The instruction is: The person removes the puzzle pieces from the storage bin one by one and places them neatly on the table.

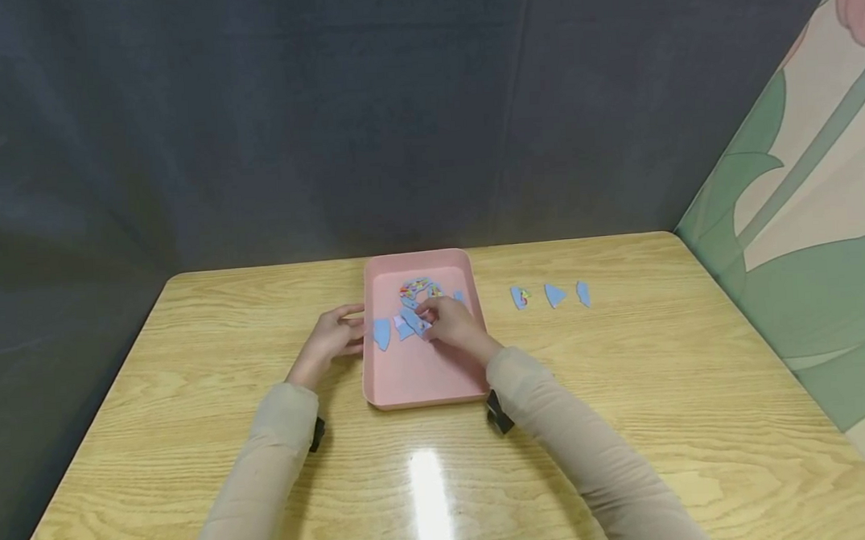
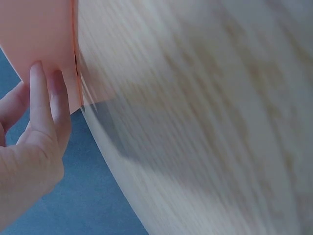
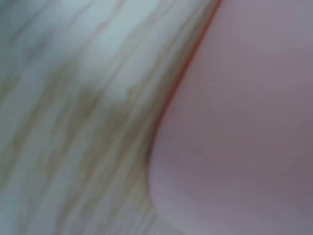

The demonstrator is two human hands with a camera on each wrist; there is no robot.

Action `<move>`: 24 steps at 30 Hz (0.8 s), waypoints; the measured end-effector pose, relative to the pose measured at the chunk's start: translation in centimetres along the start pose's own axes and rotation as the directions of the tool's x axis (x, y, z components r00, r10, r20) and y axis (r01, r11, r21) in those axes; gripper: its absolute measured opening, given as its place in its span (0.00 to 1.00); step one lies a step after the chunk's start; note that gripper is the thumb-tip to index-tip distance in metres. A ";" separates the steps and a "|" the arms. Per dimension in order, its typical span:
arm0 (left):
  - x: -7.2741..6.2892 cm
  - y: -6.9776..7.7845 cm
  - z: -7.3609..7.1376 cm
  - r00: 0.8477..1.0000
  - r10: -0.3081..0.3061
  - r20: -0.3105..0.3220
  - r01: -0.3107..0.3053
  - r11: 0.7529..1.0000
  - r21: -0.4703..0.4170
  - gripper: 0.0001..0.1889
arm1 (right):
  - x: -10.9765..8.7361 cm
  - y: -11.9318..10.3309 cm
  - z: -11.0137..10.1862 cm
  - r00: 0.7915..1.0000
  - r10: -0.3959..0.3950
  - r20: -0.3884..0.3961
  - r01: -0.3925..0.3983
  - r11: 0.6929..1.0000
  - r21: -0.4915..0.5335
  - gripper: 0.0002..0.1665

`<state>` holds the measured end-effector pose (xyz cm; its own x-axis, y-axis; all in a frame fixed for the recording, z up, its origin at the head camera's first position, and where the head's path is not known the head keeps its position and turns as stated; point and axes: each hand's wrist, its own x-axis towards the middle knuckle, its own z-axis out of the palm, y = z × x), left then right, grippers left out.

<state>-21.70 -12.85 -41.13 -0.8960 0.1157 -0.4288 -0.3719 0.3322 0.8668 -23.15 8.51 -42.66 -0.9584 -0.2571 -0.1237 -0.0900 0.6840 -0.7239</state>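
Note:
A pink tray [image 1: 423, 383] lies on the table with several light-blue pieces in it, which look like puzzle pieces. My right hand [image 1: 452, 324] reaches over the tray's right wall and pinches a light-blue piece [image 1: 411, 319] between thumb and fingers. Under that piece lie other blue pieces, partly hidden. My left hand [image 1: 331, 336] rests its fairly straight fingers against the outside of the tray's left wall; in the left wrist view the fingertips [image 2: 37, 73] touch that wall [image 2: 44, 29]. The right wrist view shows only the tray's outer wall [image 3: 234, 127], not the hand.
Inside the tray, a colourfully printed cluster [image 1: 416, 285] lies toward the far side and a blue piece [image 1: 382, 333] by the left wall. Right of the tray, a printed piece [image 1: 519, 297] and two blue pieces [image 1: 554, 295] lie on the wooden table [image 1: 662, 389]. Dark cloth hangs behind.

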 end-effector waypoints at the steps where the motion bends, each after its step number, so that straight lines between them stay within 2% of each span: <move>1: 0.0 0.0 0.0 1.000 0.002 0.001 -0.002 1.000 0.001 0.27 | 0.0 0.0 -0.1 1.000 -0.002 0.002 0.002 1.000 0.002 0.24; 6: 0.0 0.0 0.0 1.000 0.011 0.002 -0.011 1.000 0.001 0.26 | -0.1 0.3 -0.5 1.000 0.007 0.008 -0.007 1.000 0.017 0.20; 10: -0.1 -0.1 0.0 1.000 0.011 0.000 -0.011 1.000 0.003 0.26 | -0.2 0.6 -0.9 0.999 0.045 0.016 -0.047 0.991 0.128 0.18; 14: -0.1 -0.1 0.0 1.000 0.012 0.000 -0.012 1.000 0.000 0.26 | -0.2 1.0 -2.0 0.999 0.041 0.010 -0.042 0.968 0.248 0.19; 16: 0.0 -0.1 0.0 1.000 0.012 0.000 -0.012 1.000 0.000 0.26 | -0.3 1.1 -2.6 0.999 0.045 0.001 -0.044 0.963 0.266 0.20; 22: 0.0 -0.1 0.0 1.000 0.007 -0.003 -0.007 1.000 -0.005 0.26 | -0.6 1.6 -4.7 0.990 0.142 0.023 -0.140 0.913 0.384 0.24; 24: 0.1 -0.1 0.0 1.000 0.006 -0.002 -0.006 1.000 -0.006 0.26 | -0.7 1.8 -5.3 0.988 0.153 0.023 -0.148 0.894 0.423 0.25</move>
<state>-21.72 -12.84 -41.22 -0.8988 0.1156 -0.4229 -0.3679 0.3257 0.8710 -24.10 13.51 -40.30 -0.9544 -0.1649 -0.2488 0.1762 0.3612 -0.9157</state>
